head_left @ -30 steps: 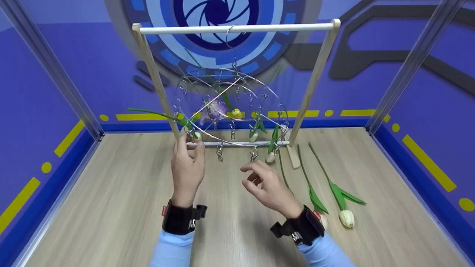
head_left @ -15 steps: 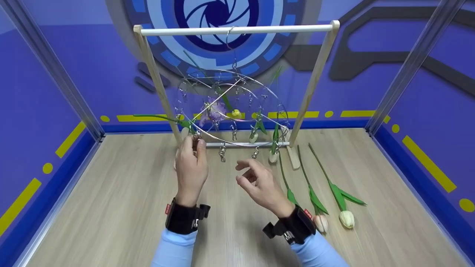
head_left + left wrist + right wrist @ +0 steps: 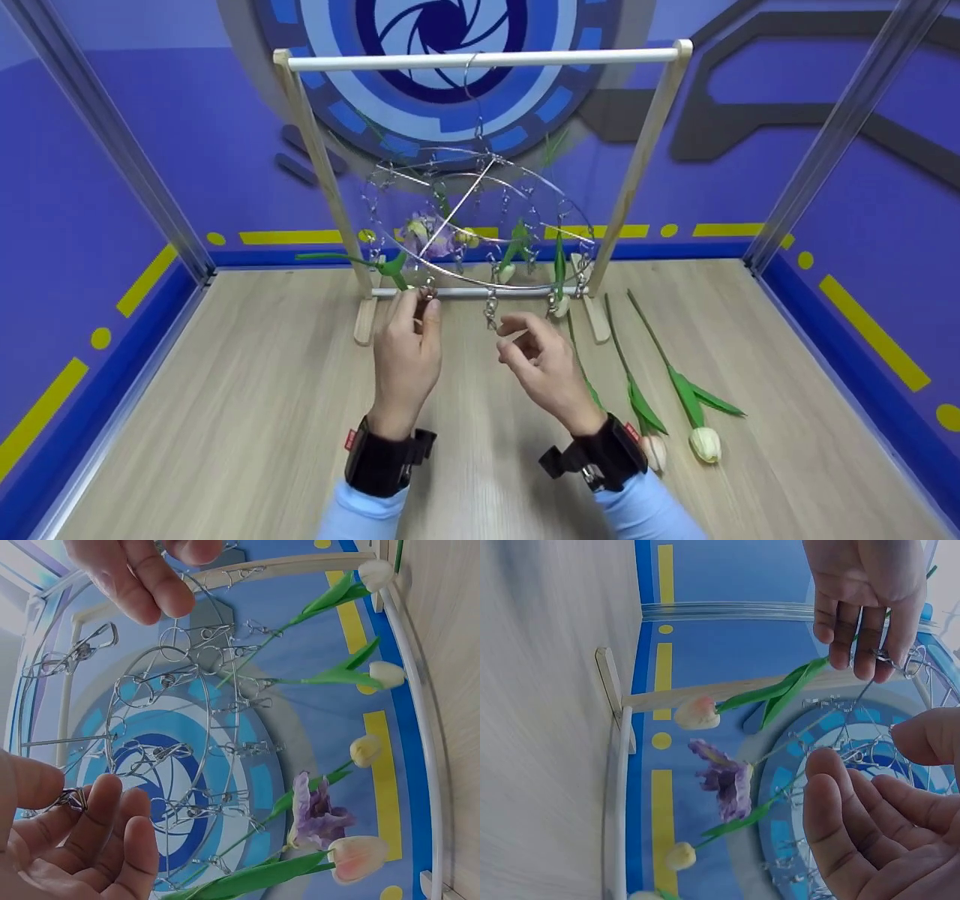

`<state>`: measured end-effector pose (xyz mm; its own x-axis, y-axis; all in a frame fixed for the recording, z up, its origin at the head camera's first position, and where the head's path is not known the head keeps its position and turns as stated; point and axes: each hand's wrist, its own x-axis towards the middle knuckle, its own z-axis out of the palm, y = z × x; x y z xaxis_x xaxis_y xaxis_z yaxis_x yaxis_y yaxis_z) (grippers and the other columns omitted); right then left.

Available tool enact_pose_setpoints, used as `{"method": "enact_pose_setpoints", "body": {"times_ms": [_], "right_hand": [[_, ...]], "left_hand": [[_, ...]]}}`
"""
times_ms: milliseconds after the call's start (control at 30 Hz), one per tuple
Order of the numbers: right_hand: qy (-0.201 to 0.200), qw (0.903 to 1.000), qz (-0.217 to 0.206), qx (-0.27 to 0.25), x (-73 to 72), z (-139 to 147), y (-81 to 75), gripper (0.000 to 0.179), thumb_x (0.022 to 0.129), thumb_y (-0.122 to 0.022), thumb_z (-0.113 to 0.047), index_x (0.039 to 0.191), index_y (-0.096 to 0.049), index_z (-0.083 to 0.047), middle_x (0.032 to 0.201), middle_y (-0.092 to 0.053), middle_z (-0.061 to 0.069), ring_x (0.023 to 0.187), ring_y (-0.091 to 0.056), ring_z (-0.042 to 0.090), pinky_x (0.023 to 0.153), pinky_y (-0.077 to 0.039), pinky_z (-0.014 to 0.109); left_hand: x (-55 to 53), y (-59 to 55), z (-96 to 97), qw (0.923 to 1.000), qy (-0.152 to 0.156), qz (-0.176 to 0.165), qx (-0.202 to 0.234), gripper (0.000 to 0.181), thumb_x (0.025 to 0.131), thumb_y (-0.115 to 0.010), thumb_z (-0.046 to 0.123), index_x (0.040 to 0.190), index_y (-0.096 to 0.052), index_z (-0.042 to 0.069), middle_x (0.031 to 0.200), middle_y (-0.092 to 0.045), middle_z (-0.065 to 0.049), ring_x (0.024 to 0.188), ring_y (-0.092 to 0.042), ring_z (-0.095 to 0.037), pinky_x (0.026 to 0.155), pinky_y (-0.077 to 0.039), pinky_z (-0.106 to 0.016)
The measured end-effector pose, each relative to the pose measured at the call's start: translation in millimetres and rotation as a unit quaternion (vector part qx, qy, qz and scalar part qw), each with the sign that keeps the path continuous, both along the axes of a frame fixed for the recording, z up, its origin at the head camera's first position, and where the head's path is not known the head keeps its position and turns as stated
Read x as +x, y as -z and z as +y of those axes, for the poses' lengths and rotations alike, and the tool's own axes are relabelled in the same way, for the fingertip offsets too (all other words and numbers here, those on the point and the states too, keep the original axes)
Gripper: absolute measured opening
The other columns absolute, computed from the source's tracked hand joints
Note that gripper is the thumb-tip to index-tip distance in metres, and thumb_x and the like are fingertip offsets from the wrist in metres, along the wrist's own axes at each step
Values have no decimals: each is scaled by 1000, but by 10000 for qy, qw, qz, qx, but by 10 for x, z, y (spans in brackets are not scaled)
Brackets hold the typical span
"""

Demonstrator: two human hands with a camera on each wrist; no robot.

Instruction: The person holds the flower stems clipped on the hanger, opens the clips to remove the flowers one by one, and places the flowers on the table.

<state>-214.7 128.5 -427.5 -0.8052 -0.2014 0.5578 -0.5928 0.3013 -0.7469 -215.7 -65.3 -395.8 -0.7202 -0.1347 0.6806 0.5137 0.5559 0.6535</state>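
My left hand (image 3: 409, 352) pinches a small metal clip (image 3: 71, 799) at the front rim of a round wire hanger (image 3: 480, 199). Bent fingers on my right hand (image 3: 547, 367) hold nothing, close to another dangling clip (image 3: 491, 309). Artificial flowers hang head down from the hanger's clips: a purple flower (image 3: 319, 810), a pale pink tulip (image 3: 360, 859), a yellow tulip (image 3: 366, 751) and white tulips (image 3: 386, 675). In the head view, the pink tulip's bloom is mostly hidden behind my left hand.
A wooden stand (image 3: 652, 150) with a white top bar (image 3: 555, 57) carries the hanger. On the table's right side lie a white tulip (image 3: 705, 445), a pinkish tulip (image 3: 654, 452) and another stem (image 3: 579, 352) partly behind my right hand. Blue printed panels surround the table.
The hanger has turned, its front clips shifting right. My left hand has moved right along with the pinched clip; earlier it was near the pink tulip. My right hand shifted slightly left, then back right.
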Motion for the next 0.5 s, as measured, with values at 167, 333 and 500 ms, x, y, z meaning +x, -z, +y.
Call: {"method": "enact_pose_setpoints", "body": {"times_ms": [167,333,500], "right_hand": [[62,9993,12,-367,-36,75,-10,19,99,-64,1,119,-66,1,103,-70,11,73,-68,17,63,-54,24],[-36,9980,-184,-604,-69,110,-5,17,100,-65,0,116,-67,2,101,-72,13,71,-68,18,61,-54,25],[-13,9945,-479,-931,-83,132,-10,13,103,-59,-2,112,-66,6,96,-71,14,69,-67,17,60,-55,27]], "left_hand": [[47,20,72,9997,213,-24,-112,13,105,-57,7,104,-64,-3,91,-63,-11,80,-63,-21,67,-55,-35],[57,42,170,9989,436,13,-178,13,105,-57,8,103,-65,-2,91,-63,-10,80,-63,-21,69,-56,-37],[62,59,267,9977,602,133,-275,12,105,-58,8,104,-67,0,89,-63,-8,80,-64,-19,69,-56,-37]]}}
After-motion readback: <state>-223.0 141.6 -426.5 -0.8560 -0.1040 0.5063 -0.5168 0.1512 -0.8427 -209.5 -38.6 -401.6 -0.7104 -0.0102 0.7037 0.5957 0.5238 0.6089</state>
